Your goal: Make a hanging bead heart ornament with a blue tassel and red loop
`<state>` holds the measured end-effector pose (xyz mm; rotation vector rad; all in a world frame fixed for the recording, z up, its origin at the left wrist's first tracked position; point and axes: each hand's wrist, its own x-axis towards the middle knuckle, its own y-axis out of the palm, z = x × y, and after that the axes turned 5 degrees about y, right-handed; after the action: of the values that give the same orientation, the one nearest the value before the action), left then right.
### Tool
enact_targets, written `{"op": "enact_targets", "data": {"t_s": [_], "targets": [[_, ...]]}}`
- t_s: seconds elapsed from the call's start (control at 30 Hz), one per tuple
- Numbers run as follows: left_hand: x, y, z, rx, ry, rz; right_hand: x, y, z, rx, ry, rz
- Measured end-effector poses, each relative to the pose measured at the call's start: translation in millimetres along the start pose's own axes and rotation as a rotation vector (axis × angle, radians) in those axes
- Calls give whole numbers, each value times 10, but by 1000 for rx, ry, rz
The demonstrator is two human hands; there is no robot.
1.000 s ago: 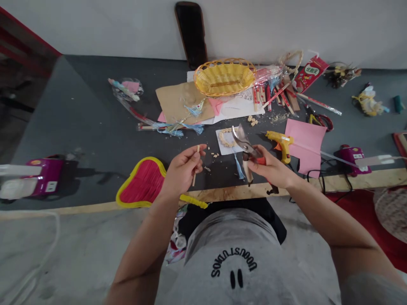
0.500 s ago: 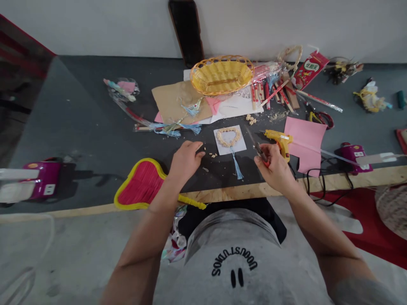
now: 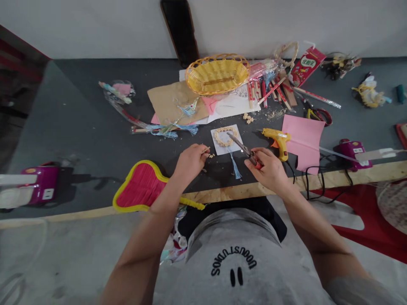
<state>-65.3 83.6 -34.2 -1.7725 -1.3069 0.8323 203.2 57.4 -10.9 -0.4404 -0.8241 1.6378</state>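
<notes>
My left hand (image 3: 192,162) is closed in a pinch on a short, pale wooden stick (image 3: 206,149). Small cut pale bits (image 3: 211,156) lie just by its fingertips. Scissors (image 3: 241,146) with red handles are in my right hand (image 3: 269,169), blades pointing up and left over a white card (image 3: 217,148). On that card is a ring of pale beige pieces (image 3: 219,142), with a blue tassel (image 3: 235,167) hanging toward me. Beneath my left forearm, partly covered, lies a red fan-shaped piece with a yellow fuzzy edge (image 3: 143,186).
A yellow glue gun (image 3: 278,138) rests beside pink sheets (image 3: 303,135) at right. Behind are a yellow basket (image 3: 218,76), brown paper (image 3: 165,101), red-wrapped sticks (image 3: 280,91) and a red drink carton (image 3: 307,65). Purple power blocks (image 3: 41,184) stand at both sides; a cable hangs over the front edge.
My right hand has moved slightly left, bringing the scissors over the card. My left hand has shifted right and a little down, toward the small bits, with the stick now showing at its fingertips.
</notes>
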Motion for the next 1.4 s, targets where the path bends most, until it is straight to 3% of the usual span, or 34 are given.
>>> {"op": "enact_targets", "data": {"t_s": [0.73,1.03,1.4], "targets": [[-197,-80,-90,-61,-65,-43,-18,53,-64,46,17,61],[-390,-166,-42,-124,-67,-173,-10,34,-63,40,39,89],[-474,-159,-206,-711,-234,-290,-4,-20,42,-63,-46,171]]}}
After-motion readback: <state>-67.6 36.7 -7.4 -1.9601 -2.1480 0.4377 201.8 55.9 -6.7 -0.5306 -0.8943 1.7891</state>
